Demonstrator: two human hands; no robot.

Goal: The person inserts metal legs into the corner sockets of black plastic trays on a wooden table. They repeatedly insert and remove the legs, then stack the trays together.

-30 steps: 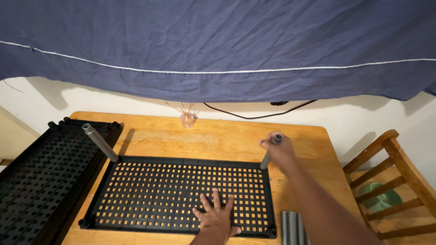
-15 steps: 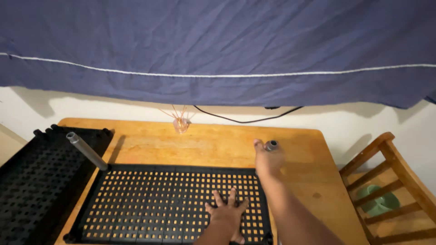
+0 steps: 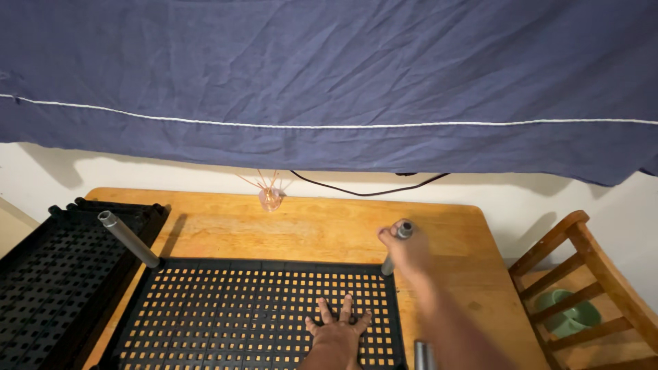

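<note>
While pressing flat, fingers spread, on black perforated shelf [image 3: 226,315] lower centre: left hand [image 3: 338,334]. Right hand [image 3: 406,252], fingers closed around grey pole [image 3: 396,244] at shelf's upper-right corner.

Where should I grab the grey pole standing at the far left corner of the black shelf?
Grip the grey pole around its bare middle, coming from above on its right side. It leans up and left from the shelf corner, with another shelf panel crowding its left.

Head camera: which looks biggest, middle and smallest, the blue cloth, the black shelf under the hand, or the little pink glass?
1. Blue cloth, filling the top of the view.
2. Black shelf under the left hand.
3. Pink glass, tiny, though it stands farther away.
</note>
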